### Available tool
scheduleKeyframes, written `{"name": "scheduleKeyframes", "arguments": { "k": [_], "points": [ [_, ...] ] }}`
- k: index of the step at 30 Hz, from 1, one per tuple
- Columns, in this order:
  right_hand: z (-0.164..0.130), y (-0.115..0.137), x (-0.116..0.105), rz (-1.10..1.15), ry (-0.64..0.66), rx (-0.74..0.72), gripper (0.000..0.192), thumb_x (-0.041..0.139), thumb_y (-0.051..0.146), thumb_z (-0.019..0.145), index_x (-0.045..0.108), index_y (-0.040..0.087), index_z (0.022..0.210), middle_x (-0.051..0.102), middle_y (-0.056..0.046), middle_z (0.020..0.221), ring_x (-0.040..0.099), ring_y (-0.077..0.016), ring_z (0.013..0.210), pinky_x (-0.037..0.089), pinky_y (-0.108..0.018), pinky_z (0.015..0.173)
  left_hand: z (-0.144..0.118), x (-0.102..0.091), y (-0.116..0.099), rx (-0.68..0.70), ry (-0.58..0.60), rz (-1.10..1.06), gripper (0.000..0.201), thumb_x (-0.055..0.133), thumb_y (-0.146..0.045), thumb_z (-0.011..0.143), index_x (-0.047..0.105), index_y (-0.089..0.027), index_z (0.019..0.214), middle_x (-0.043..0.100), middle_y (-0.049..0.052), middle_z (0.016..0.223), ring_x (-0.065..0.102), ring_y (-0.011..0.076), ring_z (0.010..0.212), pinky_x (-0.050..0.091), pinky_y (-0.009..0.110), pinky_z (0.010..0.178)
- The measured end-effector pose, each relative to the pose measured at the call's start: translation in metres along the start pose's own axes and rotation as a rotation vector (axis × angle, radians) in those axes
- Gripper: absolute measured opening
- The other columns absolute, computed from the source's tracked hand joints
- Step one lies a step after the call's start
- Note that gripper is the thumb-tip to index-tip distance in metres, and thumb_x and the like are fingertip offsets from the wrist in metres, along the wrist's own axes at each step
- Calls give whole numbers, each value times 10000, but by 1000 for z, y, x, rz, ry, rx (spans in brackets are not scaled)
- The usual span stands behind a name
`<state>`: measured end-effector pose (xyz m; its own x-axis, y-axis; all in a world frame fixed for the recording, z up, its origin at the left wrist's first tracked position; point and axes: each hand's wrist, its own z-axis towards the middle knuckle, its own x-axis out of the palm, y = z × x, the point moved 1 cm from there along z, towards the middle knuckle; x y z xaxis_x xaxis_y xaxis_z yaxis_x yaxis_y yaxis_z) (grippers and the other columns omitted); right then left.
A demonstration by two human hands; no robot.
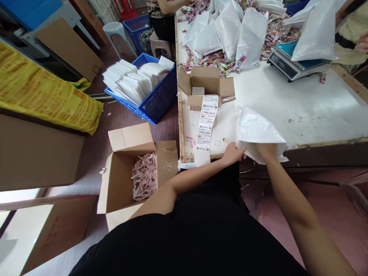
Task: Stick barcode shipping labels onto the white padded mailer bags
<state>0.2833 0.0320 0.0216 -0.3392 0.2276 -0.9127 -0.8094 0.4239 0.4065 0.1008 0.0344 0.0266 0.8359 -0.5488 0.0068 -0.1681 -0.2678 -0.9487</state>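
**Q:** Entry one. Hands, state and position?

**A:** My left hand (pixel 233 152) grips the near-left corner of a white padded mailer (pixel 258 132), fingers closed on its edge. My right hand (pixel 266 148) sits under or inside the mailer's near end; those fingers are hidden, so I cannot tell how they stand.

**Q:** Where does the mailer lie?

**A:** On the near edge of the table (pixel 301 111), overhanging it slightly toward me. Just left of it a strip of printed labels (pixel 206 122) trails from a small open carton (pixel 205 86) down to the table edge.

**Q:** Progress, as judged?

**A:** I see no label on the visible face of the mailer. I judge it to be at the opening or filling stage; sealing and labelling look not yet done.

**Q:** Surroundings?

**A:** A blue basket of flat white mailers (pixel 138 82) on the floor; an open box with pink paper shreds (pixel 143 176); filled white bags (pixel 230 30) and scattered sweets further up; a scale (pixel 290 63) by another person.
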Motion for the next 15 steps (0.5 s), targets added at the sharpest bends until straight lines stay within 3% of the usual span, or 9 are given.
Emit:
{"name": "scheduleKeyframes", "arguments": {
  "k": [3,6,8,10,12,15],
  "points": [
    [-20,-2,6,69,82,-78,313,498,329,923,635,181,1163,635,-163,1226,466,-268,1285,339,-425,1095,-42,-10,24,-83,82,-25,277,506,-239,869,542,-173,603,620,23,536,496,105,422,420,251,536],
    [-45,9,10,43,76,-117,315,481,284,901,632,176,1155,641,-166,1207,480,-282,1262,353,-452,1087,-63,-29,32,-97,41,39,164,564,-296,872,570,-176,760,661,8,629,511,102,452,417,252,562],
    [-68,20,11,45,35,-119,290,478,283,877,648,150,1071,664,-180,1119,531,-307,1180,379,-481,1052,-67,-40,27,-48,-49,87,195,638,-366,845,554,-190,833,649,-15,645,524,106,500,412,249,587],
    [-92,32,10,166,59,-126,264,502,346,867,652,150,960,685,-162,987,593,-291,1003,437,-455,964,-64,-47,18,7,-113,124,262,657,-420,834,522,-201,783,602,-34,607,518,109,534,394,243,589],
    [-112,45,7,367,144,-149,294,548,438,860,640,165,916,689,-119,910,595,-240,852,471,-394,859,-57,-50,10,34,-102,143,319,603,-434,864,485,-201,680,533,-45,543,502,108,530,374,240,569],
    [-126,62,3,582,244,-181,331,590,492,854,629,181,960,683,-66,910,564,-186,785,459,-326,776,-46,-50,5,35,-24,92,342,517,-352,894,455,-194,596,459,-57,470,475,93,468,350,227,523]
  ]
}}
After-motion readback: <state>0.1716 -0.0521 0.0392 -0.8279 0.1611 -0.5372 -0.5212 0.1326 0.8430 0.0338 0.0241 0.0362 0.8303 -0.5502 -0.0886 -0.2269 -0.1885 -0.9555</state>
